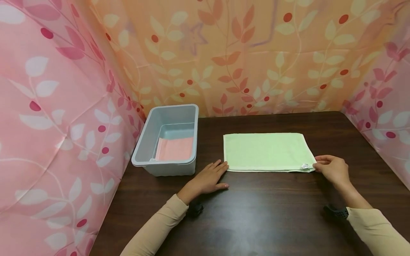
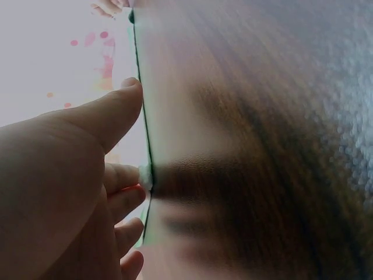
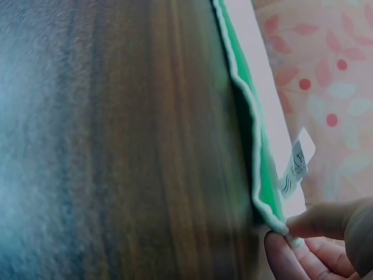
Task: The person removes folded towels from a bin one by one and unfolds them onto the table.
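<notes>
Nearest: L sleeve (image 1: 157,225) + R sleeve (image 1: 374,227), dark wrist gear (image 1: 335,212) on R side, similar dark piece under L wrist. Gear hung low over the tabletop (image 1: 256,213); judged it might've snagged or scraped if a forearm dropped.

L hand (image 1: 206,179): fingers straight-ish, fingertips on near L corner of green cloth (image 1: 264,151), thumb off to the side, no grip seen. Risk: contact was only light-looking, so a pull from the other end could've dragged that corner out from under & skewed the near edge.

R hand (image 1: 334,172): thumb + finger pinched near R corner, w/ white tag (image 3: 296,166) just beside the pinch. Pinch sat right at the tip, so prob. easy to lose; might also have caught just 1 layer, b/c near edge looked layered, and then layers would've slid apart. Couldn't tell how many layers were held. Tag could've got trapped too.

Green cloth itself lay flat on the tabletop, R of grey bin (image 1: 173,169), btwn both hands, far edge untouched. One-sided lift = likely sag or crease there.

Further L: grey bin, apart from the cloth, w/ pink cloth (image 1: 174,149) inside. L hand was near it; a wide leftward swing might've bumped it. Farthest: floral curtain (image 1: 224,71) behind, no obvious hazard.
</notes>
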The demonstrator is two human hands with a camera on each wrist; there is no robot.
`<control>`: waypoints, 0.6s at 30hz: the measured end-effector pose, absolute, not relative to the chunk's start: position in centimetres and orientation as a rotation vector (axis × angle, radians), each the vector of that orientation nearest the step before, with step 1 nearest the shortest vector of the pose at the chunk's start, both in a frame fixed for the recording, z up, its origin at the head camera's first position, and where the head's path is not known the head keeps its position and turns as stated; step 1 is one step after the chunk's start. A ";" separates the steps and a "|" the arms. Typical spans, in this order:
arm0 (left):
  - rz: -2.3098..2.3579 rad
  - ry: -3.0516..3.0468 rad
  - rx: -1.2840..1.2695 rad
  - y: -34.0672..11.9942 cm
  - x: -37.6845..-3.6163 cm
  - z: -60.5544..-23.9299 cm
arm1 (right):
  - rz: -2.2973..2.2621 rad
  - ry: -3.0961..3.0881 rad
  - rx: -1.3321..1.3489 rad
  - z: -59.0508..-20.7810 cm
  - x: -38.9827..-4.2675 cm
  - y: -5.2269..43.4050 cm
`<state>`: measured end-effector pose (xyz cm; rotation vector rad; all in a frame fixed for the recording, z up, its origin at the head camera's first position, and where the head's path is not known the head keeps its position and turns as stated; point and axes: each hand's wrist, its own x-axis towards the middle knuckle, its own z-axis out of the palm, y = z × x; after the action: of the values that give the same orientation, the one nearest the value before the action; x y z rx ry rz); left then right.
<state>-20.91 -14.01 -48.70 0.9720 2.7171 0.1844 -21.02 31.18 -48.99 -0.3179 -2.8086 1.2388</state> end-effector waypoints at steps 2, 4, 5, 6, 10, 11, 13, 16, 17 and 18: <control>0.181 2.719 0.970 -14.0 -20.9 -48.7 | 1.133 -2.824 -0.296 -49.1 -21.0 31.1; 0.178 2.718 0.969 -14.0 -20.9 -48.8 | 1.082 -2.816 -0.269 -49.1 -21.0 30.9; 0.178 2.718 0.969 -14.0 -20.9 -48.8 | 1.067 -2.808 -0.252 -49.2 -20.9 30.9; 0.178 2.719 0.971 -14.0 -20.9 -48.8 | 1.052 -2.801 -0.239 -49.2 -20.9 30.9; 0.191 2.717 0.975 -14.1 -20.9 -48.8 | 0.982 -2.780 -0.199 -49.2 -20.7 30.9; 0.193 2.717 0.976 -14.1 -20.9 -48.9 | 0.960 -2.780 -0.192 -49.2 -20.6 30.9; 0.196 2.715 0.976 -14.1 -21.0 -48.9 | 0.912 -2.781 -0.184 -49.3 -20.6 31.0; 0.196 2.714 0.974 -14.1 -21.0 -49.0 | 0.853 -2.786 -0.173 -49.3 -20.5 31.1; 0.194 2.713 0.974 -14.1 -21.0 -49.0 | 0.844 -2.785 -0.168 -49.4 -20.4 31.2; 0.192 2.712 0.973 -14.1 -21.0 -49.0 | 0.835 -2.785 -0.167 -49.4 -20.4 31.3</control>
<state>-21.03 -14.05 -48.96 0.9734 2.7122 0.1924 -20.43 31.26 -49.42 -0.1672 -2.7851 0.8346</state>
